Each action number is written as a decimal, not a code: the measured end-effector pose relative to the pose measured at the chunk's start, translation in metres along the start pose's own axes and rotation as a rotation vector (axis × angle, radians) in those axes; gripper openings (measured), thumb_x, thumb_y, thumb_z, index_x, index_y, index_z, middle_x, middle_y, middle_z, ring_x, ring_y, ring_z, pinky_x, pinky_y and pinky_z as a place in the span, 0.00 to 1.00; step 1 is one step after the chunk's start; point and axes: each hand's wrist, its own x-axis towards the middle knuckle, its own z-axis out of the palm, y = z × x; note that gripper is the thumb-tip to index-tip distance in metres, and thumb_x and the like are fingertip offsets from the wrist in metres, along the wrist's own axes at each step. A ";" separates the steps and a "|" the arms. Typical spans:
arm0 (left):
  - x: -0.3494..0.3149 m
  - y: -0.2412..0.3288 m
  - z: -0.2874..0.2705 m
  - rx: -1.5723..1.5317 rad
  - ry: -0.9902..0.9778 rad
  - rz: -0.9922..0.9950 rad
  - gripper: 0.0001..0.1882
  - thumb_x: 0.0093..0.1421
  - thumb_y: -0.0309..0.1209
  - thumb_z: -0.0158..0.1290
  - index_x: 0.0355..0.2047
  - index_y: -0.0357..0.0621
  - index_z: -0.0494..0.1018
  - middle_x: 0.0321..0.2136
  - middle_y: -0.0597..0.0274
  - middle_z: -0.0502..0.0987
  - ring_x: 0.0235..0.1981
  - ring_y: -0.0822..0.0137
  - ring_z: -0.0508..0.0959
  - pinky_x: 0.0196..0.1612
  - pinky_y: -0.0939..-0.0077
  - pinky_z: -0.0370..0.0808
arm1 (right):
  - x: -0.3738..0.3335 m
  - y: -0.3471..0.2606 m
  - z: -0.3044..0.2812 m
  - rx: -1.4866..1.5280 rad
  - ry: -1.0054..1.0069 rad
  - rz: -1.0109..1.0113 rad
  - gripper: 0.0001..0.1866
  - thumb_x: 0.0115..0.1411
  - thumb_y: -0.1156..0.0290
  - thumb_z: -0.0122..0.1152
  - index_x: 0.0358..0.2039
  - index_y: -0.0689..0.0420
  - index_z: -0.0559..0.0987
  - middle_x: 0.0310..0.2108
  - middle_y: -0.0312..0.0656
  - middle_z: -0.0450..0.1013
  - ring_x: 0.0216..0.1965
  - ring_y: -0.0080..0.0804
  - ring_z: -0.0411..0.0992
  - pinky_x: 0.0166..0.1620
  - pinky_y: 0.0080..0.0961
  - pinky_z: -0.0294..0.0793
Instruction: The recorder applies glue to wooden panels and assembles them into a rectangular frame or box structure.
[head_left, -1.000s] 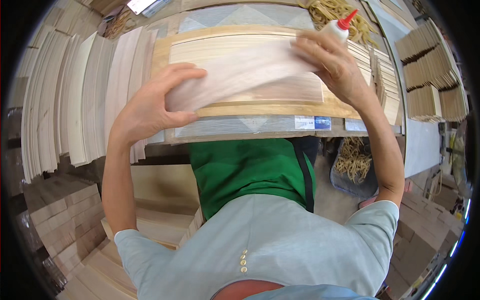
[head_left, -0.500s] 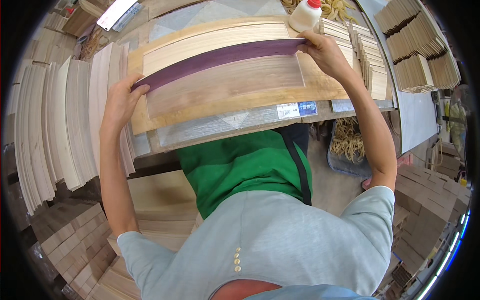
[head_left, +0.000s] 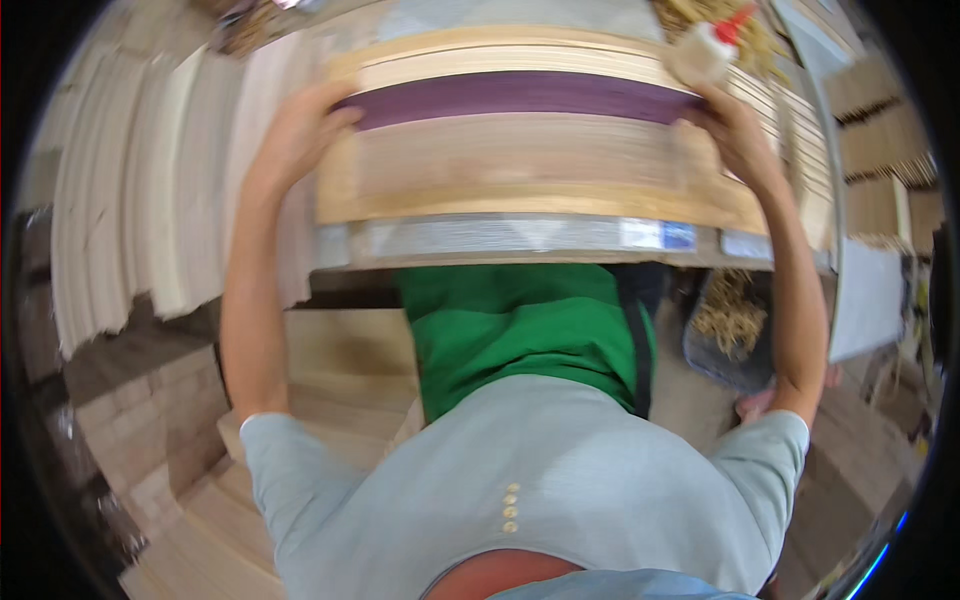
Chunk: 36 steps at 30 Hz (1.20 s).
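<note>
A long, thin purple strip, with faint wood-like streaks, stretches across the bench between my hands. My left hand grips its left end, thumb in front and fingers behind. At the other end my right hand pinches the strip in the same way; both hands are blurred. Beneath it is a yellowish wooden board. Pale wood strips lie along the purple strip's far side, and a brownish wood sheet lies along its near side.
A white bottle with a red cap is just beyond my right hand. Stacked wood strips line the left side; more wood pieces lie at the right. Below the bench's right side is a dark bin of tan bands.
The view has shifted, so the bench sits further right and more level. Both hands still hold the purple strip's ends; it now looks straighter and flatter against the wood.
</note>
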 end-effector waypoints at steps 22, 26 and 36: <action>0.047 0.113 0.064 0.060 0.031 0.181 0.12 0.59 0.30 0.51 0.42 0.40 0.73 0.38 0.48 0.76 0.40 0.48 0.75 0.42 0.62 0.71 | -0.040 -0.022 -0.016 -0.024 0.454 0.249 0.25 0.56 0.62 0.63 0.50 0.62 0.72 0.42 0.54 0.74 0.45 0.51 0.72 0.47 0.41 0.71; 0.049 0.118 0.065 0.050 0.045 0.213 0.11 0.59 0.30 0.51 0.41 0.39 0.73 0.37 0.48 0.77 0.40 0.48 0.75 0.42 0.62 0.71 | -0.085 0.017 -0.016 -0.431 0.559 0.485 0.42 0.49 0.49 0.68 0.55 0.66 0.66 0.46 0.63 0.70 0.50 0.57 0.67 0.52 0.42 0.67; 0.048 0.110 0.071 0.021 0.124 0.255 0.10 0.59 0.28 0.52 0.40 0.39 0.73 0.36 0.51 0.76 0.38 0.49 0.76 0.39 0.63 0.72 | -0.100 0.018 0.002 0.128 0.606 0.682 0.31 0.50 0.65 0.67 0.52 0.68 0.69 0.41 0.54 0.72 0.41 0.41 0.72 0.43 0.35 0.73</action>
